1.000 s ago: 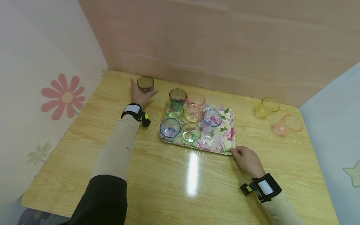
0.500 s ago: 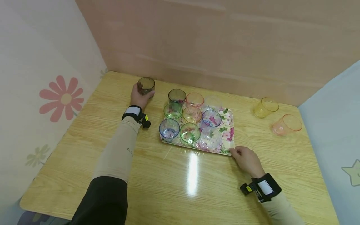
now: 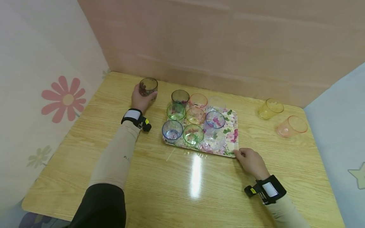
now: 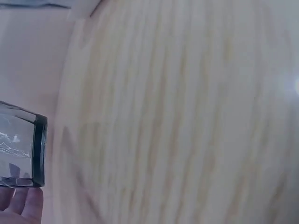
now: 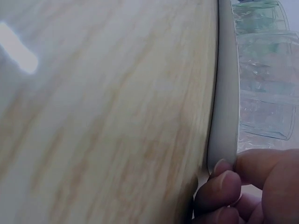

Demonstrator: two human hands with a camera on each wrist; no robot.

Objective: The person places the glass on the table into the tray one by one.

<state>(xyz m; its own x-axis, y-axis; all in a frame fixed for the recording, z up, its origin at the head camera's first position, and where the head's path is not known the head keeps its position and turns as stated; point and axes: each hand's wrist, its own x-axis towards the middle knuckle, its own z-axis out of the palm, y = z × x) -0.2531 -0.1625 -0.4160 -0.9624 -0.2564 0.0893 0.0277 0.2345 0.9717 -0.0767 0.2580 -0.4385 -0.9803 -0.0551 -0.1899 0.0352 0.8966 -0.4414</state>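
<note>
At the far left of the table my left hand (image 3: 140,100) grips a dark smoky tumbler (image 3: 148,86), fingers and thumb round its side. In the left wrist view that tumbler (image 4: 18,145) shows at the left edge with fingertips beneath it. My right hand (image 3: 252,163) pinches the near right corner of a floral tray (image 3: 232,133). The right wrist view shows thumb and fingers on the pale tray rim (image 5: 226,93). Several clear coloured tumblers stand in rows on the tray, among them a blue one (image 3: 172,130), a green one (image 3: 193,135) and another smoky one (image 3: 180,96).
A yellow tumbler (image 3: 270,109) and a pink tumbler (image 3: 291,126) are on the table (image 3: 159,190) at the right, apart from the tray. A brown wall (image 3: 216,47) rises behind the table. Pale walls with printed flowers and a star flank it.
My left hand, at first spread beside the smoky tumbler, has closed round it. The tumbler has shifted very slightly. My right hand stays on the tray corner.
</note>
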